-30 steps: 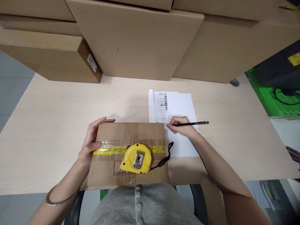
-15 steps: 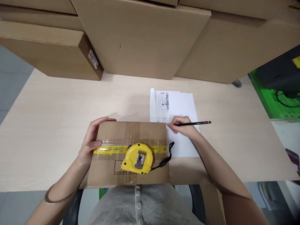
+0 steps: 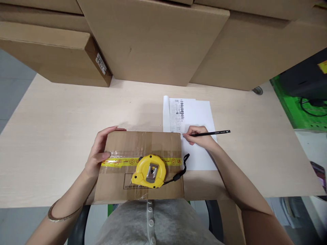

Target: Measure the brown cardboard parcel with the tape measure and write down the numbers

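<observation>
1. Moving very little since the frame half a second earlier: tilting the far end of the black writing tool (image 3: 214, 133) up a touch, while keeping the taped carton (image 3: 158, 143) and the yellow tape measure (image 3: 149, 173) in the same places.
2. Apparently writing, and probably partway through: showing small print and a column of dark marks on the left part of the white sheet (image 3: 200, 114), too small to read, with the tool's tip below those marks. Likely having the upper lines done; not revealing how much is left.
3. Grasping the tool in the right hand (image 3: 198, 137), closing thumb and fingers in a writing pinch beside the carton's far right corner; not showing clearly whether touching paper with the tip.
4. Gripping the carton's left end with the left hand (image 3: 98, 154), half curled, pressing the thumb on top by the yellow strip (image 3: 114, 162) and wrapping the fingers around the far left corner.
5. Leaving the tape measure lying on the carton's top, free of both hands, with its black strap (image 3: 186, 161) trailing past the right edge.
6. Keeping the carton at the near edge of the desk (image 3: 56, 136), hiding the sheet's lower left.
7. Facing large cardboard boxes (image 3: 153, 44) along the far side.
</observation>
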### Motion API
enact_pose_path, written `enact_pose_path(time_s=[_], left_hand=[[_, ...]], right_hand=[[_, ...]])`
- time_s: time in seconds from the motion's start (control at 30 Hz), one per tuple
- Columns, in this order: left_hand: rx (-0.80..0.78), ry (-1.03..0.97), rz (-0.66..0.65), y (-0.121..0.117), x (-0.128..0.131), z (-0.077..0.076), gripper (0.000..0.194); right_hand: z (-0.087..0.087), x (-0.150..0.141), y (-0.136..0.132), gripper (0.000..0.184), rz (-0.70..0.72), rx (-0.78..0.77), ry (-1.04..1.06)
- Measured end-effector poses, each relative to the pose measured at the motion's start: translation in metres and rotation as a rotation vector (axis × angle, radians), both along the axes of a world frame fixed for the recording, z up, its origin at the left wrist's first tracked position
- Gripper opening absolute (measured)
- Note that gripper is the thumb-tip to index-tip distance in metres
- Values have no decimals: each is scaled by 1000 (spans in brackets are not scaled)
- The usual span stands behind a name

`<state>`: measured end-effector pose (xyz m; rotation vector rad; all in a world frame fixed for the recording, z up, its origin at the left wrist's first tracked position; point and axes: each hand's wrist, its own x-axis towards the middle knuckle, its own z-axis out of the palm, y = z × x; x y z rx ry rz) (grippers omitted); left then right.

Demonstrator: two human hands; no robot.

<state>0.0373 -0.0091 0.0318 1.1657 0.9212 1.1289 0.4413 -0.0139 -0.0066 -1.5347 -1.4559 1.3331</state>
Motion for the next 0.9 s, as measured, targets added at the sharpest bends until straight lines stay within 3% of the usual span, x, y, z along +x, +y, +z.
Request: enact_pose_path(time_s=[0.9], left_hand=[[12, 12, -11, -2, -1, -2, 62]], right_hand=[[6, -3, 1, 46, -33, -30, -2]])
